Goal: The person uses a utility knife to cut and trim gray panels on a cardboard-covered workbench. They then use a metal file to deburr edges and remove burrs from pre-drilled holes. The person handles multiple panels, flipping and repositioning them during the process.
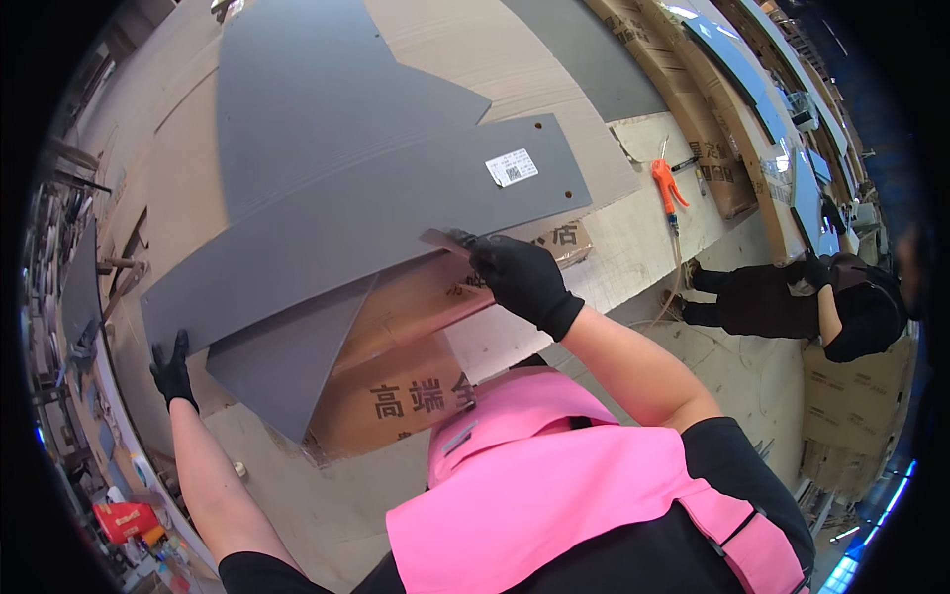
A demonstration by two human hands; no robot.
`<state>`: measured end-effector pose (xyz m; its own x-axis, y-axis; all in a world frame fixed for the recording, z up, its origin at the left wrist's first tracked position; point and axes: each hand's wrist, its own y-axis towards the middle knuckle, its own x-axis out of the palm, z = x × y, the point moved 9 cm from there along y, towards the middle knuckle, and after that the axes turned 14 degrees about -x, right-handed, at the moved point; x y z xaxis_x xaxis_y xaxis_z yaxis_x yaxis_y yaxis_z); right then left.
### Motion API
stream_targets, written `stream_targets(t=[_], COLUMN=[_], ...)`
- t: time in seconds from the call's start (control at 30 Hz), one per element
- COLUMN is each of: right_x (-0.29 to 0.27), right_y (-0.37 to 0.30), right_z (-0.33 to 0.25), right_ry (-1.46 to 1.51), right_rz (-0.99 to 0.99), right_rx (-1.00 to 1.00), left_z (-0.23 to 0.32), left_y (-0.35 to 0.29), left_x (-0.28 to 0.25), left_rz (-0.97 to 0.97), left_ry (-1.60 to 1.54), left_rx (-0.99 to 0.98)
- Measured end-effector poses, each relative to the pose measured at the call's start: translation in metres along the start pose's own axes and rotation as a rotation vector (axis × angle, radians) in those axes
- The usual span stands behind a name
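Note:
A long grey panel [396,213] with a white label [512,167] and small holes at its right end lies across the work surface. My right hand [520,282], in a black glove, is closed around a thin flat strip-shaped tool [445,241], whose tip meets the panel's near edge. At the panel's left end, my gloved left hand [172,374] touches the corner with its fingers apart. Another grey panel [287,361], pointed at the near end, sits partly under the long one. Beyond them lies a larger grey panel [307,89] with an angular outline.
Cardboard boxes [396,391] support the panels from below. To the right, an orange air blow gun [669,186] with a hose lies on a pale board [643,243]. Another person [792,302] in dark clothes stands farther right, near wrapped stacks [727,178].

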<state>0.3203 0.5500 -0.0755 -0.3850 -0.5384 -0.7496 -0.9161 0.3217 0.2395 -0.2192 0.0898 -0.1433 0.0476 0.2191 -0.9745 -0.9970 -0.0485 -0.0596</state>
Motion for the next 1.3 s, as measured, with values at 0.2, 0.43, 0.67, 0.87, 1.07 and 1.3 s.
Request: stream_targets(t=[0.2, 0.43, 0.67, 0.87, 1.07, 1.3], right_x=[-0.013, 0.025, 0.08, 0.139, 0.133, 0.254], right_y=[-0.009, 0.027, 0.057, 0.07, 0.075, 0.071], right_z=[0.039, 0.007, -0.051, -0.129, -0.133, -0.21], right_ry=[-0.232, -0.292, -0.183, -0.017, -0.056, -0.001], right_rz=[0.104, 0.05, -0.165, -0.215, -0.195, -0.357], right_rx=[0.21, -0.023, -0.156, -0.271, -0.298, -0.486], left_z=[-0.032, -0.052, 0.006, 0.05, 0.097, 0.113], left_y=[0.016, -0.073, -0.24, -0.258, -0.203, -0.167], left_x=[0.0, -0.007, -0.024, -0.047, -0.052, -0.011], left_rz=[-0.165, -0.119, -0.129, -0.134, -0.088, -0.456], left_ry=[-0.507, -0.476, -0.313, 0.006, -0.192, -0.237], left_rx=[-0.096, -0.031, -0.002, 0.171, 0.666, 0.496])
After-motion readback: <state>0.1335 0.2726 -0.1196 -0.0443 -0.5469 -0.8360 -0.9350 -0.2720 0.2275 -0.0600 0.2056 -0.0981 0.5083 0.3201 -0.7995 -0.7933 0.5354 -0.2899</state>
